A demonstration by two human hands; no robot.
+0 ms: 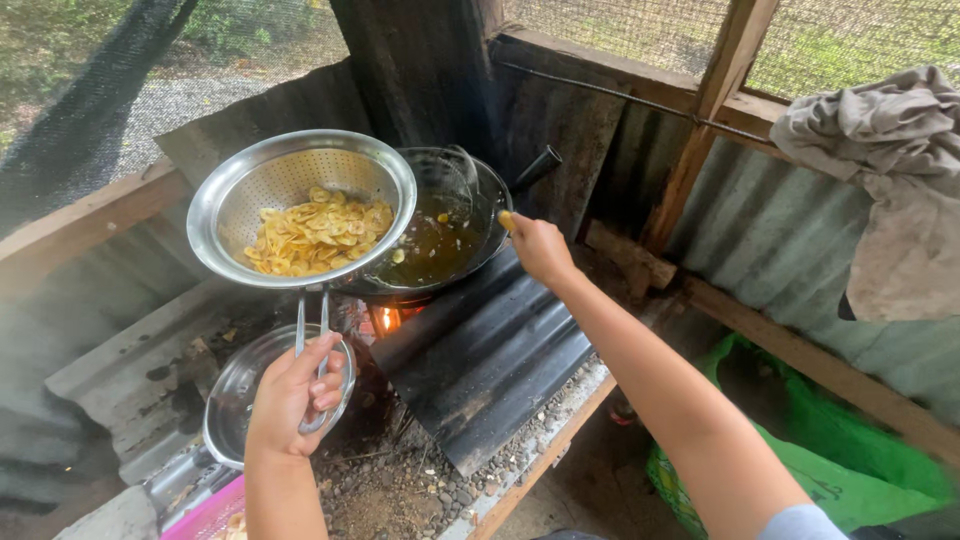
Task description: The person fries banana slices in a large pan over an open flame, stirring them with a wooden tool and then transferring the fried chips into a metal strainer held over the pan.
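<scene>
The strainer (300,205) of yellow chips (320,235) hangs beside the oil pan (440,235), likely light but top-heavy; its wire handle suits gripping. Left hand (292,395) clenches that handle; right hand (538,245) pinches one chip (506,219).

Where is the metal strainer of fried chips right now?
In the head view the metal strainer is up left of centre, held by its handle in the left hand, beside and partly over the pan of oil on the fire.
</scene>
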